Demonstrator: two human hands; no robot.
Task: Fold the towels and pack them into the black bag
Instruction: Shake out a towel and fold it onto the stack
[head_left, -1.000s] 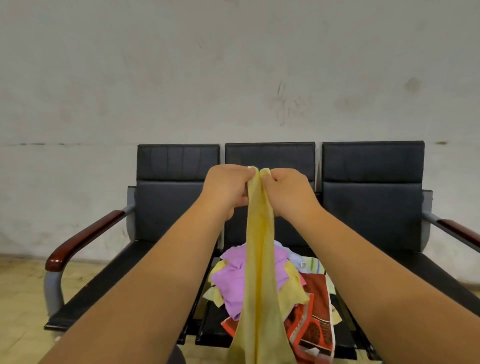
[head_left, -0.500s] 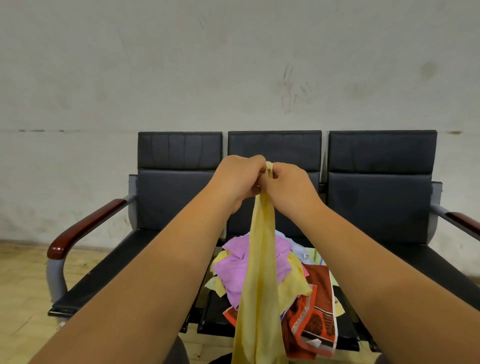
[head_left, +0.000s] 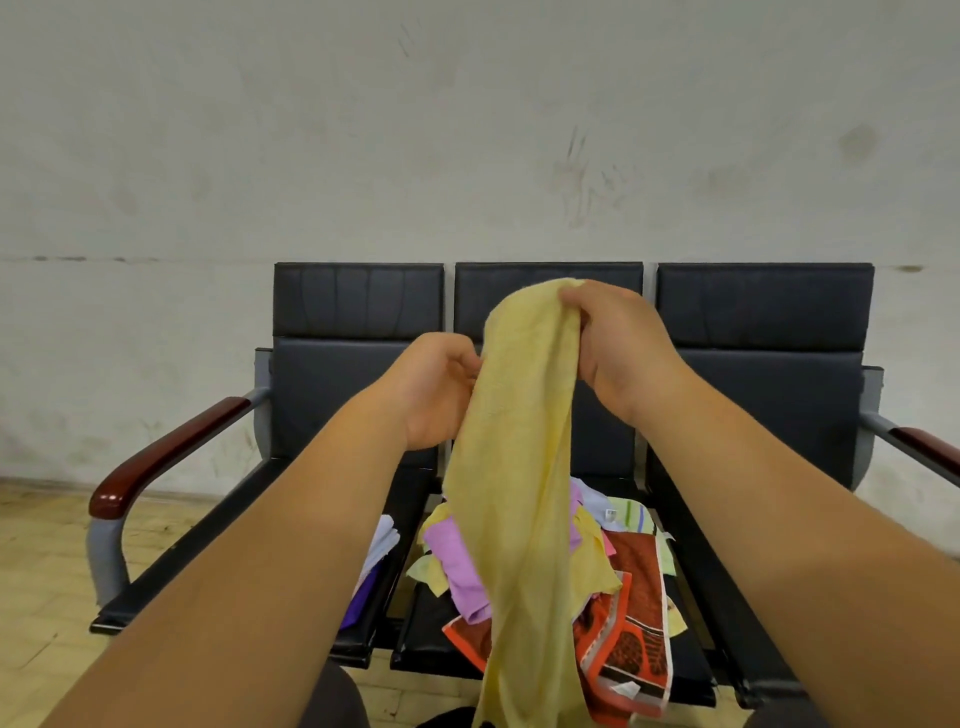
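Towel (head_left: 514, 467) hangs before towel pile (head_left: 613, 582) on bench (head_left: 763, 332)

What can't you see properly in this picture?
Head view:
- Black bag: nowhere in frame.
- Yellow towel: lower end cut off by the bottom edge.
- Pile of towels on the middle seat: partly behind the hanging yellow towel, so no count.
- Left hand: fingertips behind the towel.

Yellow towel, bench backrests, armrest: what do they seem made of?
Yellow towel: soft terry-like cloth, matte; it hangs limp with a fuzzy nap. Bench backrests: black leather or imitation, I cannot tell which; faint sheen, padded panels with creases. Armrest: likely varnished wood, dark red-brown with glossy highlights, on a grey metal-looking support.
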